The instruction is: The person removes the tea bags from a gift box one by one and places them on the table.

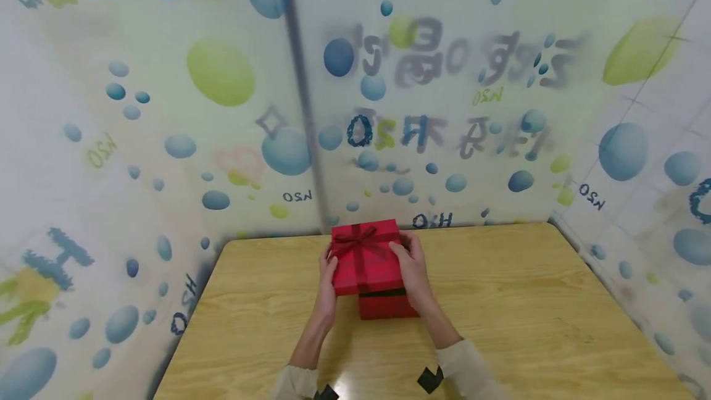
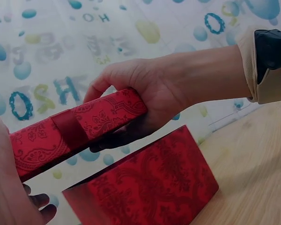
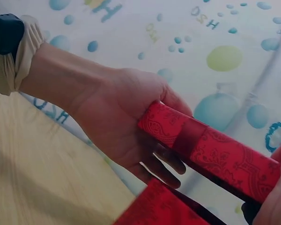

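Both hands hold a red gift box lid point(image 1: 345, 273) with a dark red ribbon bow point(image 1: 357, 237) on its top. My left hand point(image 1: 327, 281) grips the lid's left side, thumb along the edge. On the opposite side my right hand point(image 1: 413, 269) holds it, thumb on top and fingers underneath. Below stands the patterned red box base point(image 2: 150, 183) on the table, its dark opening showing under the lid. The lid is raised over the base and shifted to the left of it. Much of the base hides behind the lid in the head view.
A light wooden table point(image 1: 516, 301) carries the box. Its back edge meets a wall covering point(image 1: 472, 79) printed with blue and green bubbles, and side panels rise at left and right. Dark devices sit on both cuffs, one on the right cuff point(image 2: 267, 49).
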Action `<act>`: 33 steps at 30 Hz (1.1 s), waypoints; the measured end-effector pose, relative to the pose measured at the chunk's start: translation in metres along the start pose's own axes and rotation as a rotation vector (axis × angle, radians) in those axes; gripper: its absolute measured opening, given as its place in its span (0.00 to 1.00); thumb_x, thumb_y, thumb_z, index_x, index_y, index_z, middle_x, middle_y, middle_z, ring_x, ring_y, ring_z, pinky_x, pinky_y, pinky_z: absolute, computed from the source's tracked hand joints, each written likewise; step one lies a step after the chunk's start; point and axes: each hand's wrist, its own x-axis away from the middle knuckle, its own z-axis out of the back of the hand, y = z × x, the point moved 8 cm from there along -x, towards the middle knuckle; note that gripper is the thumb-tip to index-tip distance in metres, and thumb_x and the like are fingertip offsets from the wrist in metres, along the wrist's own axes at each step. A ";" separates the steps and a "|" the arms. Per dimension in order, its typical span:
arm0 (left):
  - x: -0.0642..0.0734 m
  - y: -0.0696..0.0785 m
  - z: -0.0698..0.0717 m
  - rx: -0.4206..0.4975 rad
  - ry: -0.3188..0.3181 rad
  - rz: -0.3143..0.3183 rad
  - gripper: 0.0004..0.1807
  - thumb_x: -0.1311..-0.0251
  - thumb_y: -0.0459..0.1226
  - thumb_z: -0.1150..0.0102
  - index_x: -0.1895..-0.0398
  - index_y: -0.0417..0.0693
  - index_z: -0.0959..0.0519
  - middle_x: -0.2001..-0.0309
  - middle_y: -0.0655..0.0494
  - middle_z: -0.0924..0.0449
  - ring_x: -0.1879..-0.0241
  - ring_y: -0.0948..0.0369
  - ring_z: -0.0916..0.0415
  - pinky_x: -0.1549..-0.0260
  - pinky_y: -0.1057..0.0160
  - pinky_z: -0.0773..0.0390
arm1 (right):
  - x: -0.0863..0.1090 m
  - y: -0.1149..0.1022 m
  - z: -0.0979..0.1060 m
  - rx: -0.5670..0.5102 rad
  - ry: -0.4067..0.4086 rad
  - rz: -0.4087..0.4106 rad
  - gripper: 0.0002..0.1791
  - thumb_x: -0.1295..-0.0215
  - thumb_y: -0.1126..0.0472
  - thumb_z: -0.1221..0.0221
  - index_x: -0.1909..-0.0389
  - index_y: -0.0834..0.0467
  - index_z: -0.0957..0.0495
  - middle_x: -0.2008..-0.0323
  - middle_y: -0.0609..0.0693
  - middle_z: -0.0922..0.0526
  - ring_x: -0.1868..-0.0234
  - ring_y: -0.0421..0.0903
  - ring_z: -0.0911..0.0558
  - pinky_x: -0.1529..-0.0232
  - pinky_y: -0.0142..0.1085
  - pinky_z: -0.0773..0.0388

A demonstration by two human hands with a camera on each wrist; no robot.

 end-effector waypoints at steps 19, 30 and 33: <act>0.028 -0.001 0.090 0.155 0.204 -0.020 0.27 0.16 0.51 0.70 0.26 0.45 0.47 0.40 0.62 0.30 0.45 0.69 0.26 0.46 0.70 0.25 | 0.037 0.012 -0.095 0.239 -0.227 0.066 0.40 0.25 0.52 0.42 0.19 0.61 0.47 0.24 0.60 0.43 0.28 0.60 0.35 0.30 0.60 0.33; 0.036 -0.012 0.132 0.114 0.321 -0.013 0.32 0.15 0.46 0.64 0.18 0.37 0.46 0.22 0.46 0.37 0.34 0.71 0.31 0.40 0.75 0.28 | 0.059 0.034 -0.128 0.373 -0.421 0.120 0.65 0.39 0.49 0.27 0.16 0.64 0.62 0.18 0.63 0.57 0.20 0.63 0.48 0.28 0.61 0.36; 0.040 -0.019 0.143 0.069 0.418 -0.007 0.29 0.17 0.41 0.57 0.20 0.35 0.40 0.21 0.39 0.40 0.36 0.73 0.29 0.42 0.77 0.27 | 0.064 0.044 -0.130 0.416 -0.426 0.158 0.68 0.43 0.49 0.23 0.17 0.65 0.62 0.20 0.64 0.55 0.24 0.64 0.43 0.33 0.59 0.30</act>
